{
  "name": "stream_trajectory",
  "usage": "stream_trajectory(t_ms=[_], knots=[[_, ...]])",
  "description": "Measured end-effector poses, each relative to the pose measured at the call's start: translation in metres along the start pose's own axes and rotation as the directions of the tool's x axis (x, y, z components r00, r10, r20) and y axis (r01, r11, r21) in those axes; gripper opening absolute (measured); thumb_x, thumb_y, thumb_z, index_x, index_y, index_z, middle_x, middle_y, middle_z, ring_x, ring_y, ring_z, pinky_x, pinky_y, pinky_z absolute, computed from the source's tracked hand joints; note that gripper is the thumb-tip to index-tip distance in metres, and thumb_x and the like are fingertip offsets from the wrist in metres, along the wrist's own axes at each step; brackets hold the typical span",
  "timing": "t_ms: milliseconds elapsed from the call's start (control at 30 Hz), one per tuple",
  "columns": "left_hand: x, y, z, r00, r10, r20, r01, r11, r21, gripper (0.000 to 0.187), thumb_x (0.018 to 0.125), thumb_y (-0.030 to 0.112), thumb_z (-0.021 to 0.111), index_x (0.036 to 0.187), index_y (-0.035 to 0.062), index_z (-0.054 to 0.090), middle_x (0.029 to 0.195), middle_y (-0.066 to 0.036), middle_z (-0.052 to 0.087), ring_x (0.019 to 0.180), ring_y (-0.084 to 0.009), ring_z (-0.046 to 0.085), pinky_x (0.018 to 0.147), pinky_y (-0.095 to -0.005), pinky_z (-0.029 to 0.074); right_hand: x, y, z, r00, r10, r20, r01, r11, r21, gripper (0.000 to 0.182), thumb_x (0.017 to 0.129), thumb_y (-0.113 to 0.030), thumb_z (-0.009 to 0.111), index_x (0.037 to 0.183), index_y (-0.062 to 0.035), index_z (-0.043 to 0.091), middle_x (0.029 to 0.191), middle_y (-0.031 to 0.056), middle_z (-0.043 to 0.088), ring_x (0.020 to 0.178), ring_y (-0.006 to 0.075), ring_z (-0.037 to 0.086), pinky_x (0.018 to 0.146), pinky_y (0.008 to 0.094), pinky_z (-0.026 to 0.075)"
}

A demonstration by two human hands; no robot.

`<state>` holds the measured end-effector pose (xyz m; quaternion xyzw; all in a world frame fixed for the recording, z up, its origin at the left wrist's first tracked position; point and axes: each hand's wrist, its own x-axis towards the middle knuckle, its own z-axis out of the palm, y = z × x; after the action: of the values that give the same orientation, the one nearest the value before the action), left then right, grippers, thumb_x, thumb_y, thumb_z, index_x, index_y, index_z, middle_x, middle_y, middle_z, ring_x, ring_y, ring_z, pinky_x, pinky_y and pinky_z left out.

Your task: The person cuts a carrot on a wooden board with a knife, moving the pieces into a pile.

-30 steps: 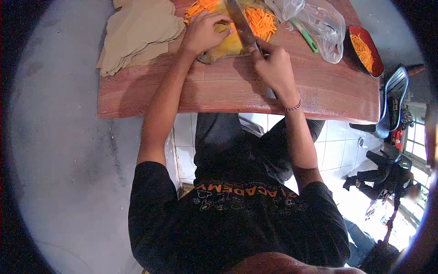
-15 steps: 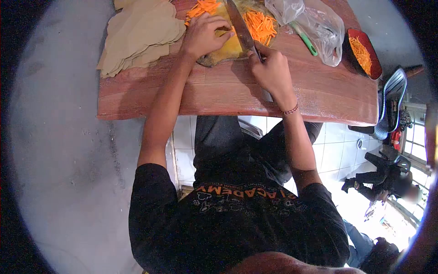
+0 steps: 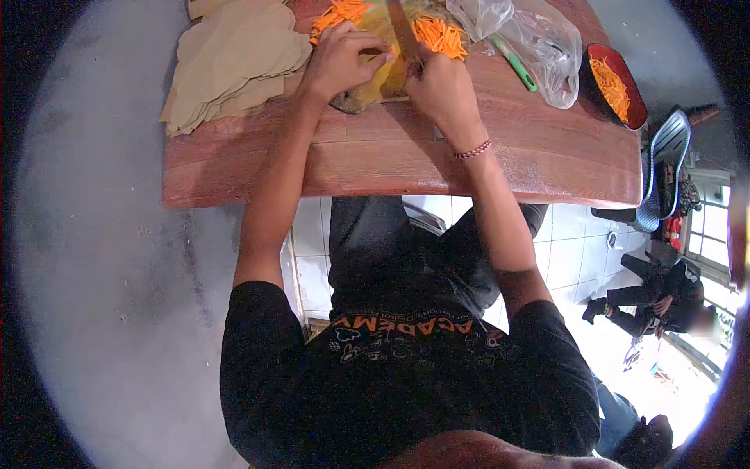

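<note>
My right hand [image 3: 443, 87] is closed around the handle of a kitchen knife [image 3: 401, 31], whose blade points away from me over a worn yellowish cutting board [image 3: 371, 95]. On the board's left side rests my left hand [image 3: 344, 62], its fingers bent and the thumb drawn in beside the blade. Whatever lies under those fingertips is too hidden to name. Thin carrot strips are heaped on both sides of the knife: one pile [image 3: 341, 14] beyond my left hand, the other pile [image 3: 439, 36] just past my right knuckles.
Brown paper sheets [image 3: 234, 66] are stacked at the table's left. A clear plastic bag [image 3: 551, 55] and a green-handled tool [image 3: 516, 64] lie right of the board. Farther right, a dark red bowl [image 3: 634, 102] contains carrot strips. Another person [image 3: 664, 297] is in the background.
My right hand and the knife have moved forward and slightly left, with the blade now more upright in view. My left hand stays nearly in place. The view has shifted slightly.
</note>
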<state>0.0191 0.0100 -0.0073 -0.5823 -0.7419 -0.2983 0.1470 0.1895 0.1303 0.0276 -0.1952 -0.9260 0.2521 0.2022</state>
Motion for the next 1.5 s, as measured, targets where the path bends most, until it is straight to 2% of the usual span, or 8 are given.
stream_trajectory(t_ms=[467,700,767,867,1100,1167,1267,1500], knots=[[0.0,0.002,-0.007,0.997,0.046,0.059,-0.047,0.999,0.017,0.021,0.083,0.033,0.076,0.093,0.0137,0.079,0.102,0.002,0.074,0.096,-0.0216,0.062,0.092,-0.0361,0.047,-0.021,-0.012,-0.015,1.0,0.002,-0.014,-0.001,0.995,0.096,0.02,0.086,-0.018,0.062,0.093,0.0005,0.065,0.076,0.0319,0.061,0.081,0.0499,0.061,0.068,0.0546,0.05],[0.0,0.003,-0.008,0.997,0.067,0.044,-0.069,0.996,0.049,0.021,0.084,0.032,0.076,0.092,0.014,0.079,0.099,0.002,0.074,0.092,-0.022,0.062,0.087,-0.0346,0.049,-0.021,-0.006,-0.006,1.0,0.017,0.024,-0.018,1.0,0.025,0.019,0.085,-0.016,0.062,0.093,0.001,0.065,0.077,0.032,0.061,0.079,0.0502,0.061,0.067,0.0543,0.051],[0.0,0.004,-0.008,0.997,0.064,0.043,-0.067,0.996,0.058,0.021,0.084,0.032,0.076,0.092,0.0142,0.079,0.099,0.002,0.074,0.091,-0.0219,0.062,0.087,-0.0346,0.049,-0.021,-0.009,-0.006,0.999,-0.035,-0.01,0.035,0.999,-0.006,0.023,0.077,-0.018,0.068,0.077,0.0048,0.066,0.073,0.0303,0.064,0.073,0.0453,0.068,0.067,0.0513,0.056],[0.0,0.007,-0.01,0.997,0.059,0.057,-0.064,0.994,0.085,0.022,0.083,0.034,0.076,0.092,0.0145,0.079,0.099,0.003,0.074,0.092,-0.0215,0.062,0.088,-0.0347,0.048,-0.015,-0.014,-0.006,0.998,-0.06,0.034,0.063,0.993,-0.099,0.025,0.079,-0.021,0.068,0.074,0.0041,0.067,0.073,0.0294,0.065,0.072,0.0434,0.068,0.066,0.0504,0.057],[0.0,0.008,-0.012,0.996,0.017,0.085,-0.023,0.997,0.068,0.023,0.083,0.035,0.076,0.093,0.0156,0.08,0.1,0.005,0.074,0.097,-0.0211,0.061,0.091,-0.0371,0.046,0.009,-0.007,0.011,0.999,-0.018,-0.037,0.016,0.997,-0.069,0.032,0.085,-0.026,0.066,0.083,0.0054,0.068,0.075,0.0292,0.066,0.073,0.0433,0.069,0.066,0.0504,0.057],[-0.002,0.007,-0.011,0.997,0.035,0.073,-0.041,0.996,0.077,0.022,0.083,0.035,0.075,0.094,0.0158,0.08,0.102,0.005,0.074,0.097,-0.0212,0.061,0.091,-0.0374,0.046,0.011,-0.003,0.008,0.998,-0.027,-0.05,0.025,0.999,-0.035,0.019,0.085,-0.017,0.06,0.089,0.0011,0.065,0.076,0.0308,0.062,0.076,0.048,0.064,0.066,0.0538,0.053],[-0.003,0.006,-0.009,0.997,0.063,0.047,-0.067,0.994,0.086,0.023,0.085,0.036,0.074,0.093,0.0156,0.08,0.106,0.005,0.073,0.098,-0.0215,0.061,0.092,-0.0379,0.046,0.004,-0.008,-0.003,0.995,-0.028,-0.095,0.033,0.998,0.044,0.019,0.086,-0.018,0.059,0.089,-0.0003,0.065,0.078,0.0311,0.062,0.079,0.0488,0.063,0.067,0.0547,0.052],[-0.002,0.005,-0.011,0.993,0.079,0.086,-0.086,0.993,0.085,0.027,0.087,0.039,0.071,0.091,0.0132,0.079,0.107,0.003,0.073,0.098,-0.0219,0.06,0.092,-0.0383,0.045,-0.011,-0.016,-0.009,0.999,0.037,-0.018,-0.036,0.998,0.061,0.017,0.088,-0.018,0.06,0.091,-0.0017,0.064,0.077,0.0314,0.061,0.082,0.0504,0.061,0.067,0.0555,0.05]])
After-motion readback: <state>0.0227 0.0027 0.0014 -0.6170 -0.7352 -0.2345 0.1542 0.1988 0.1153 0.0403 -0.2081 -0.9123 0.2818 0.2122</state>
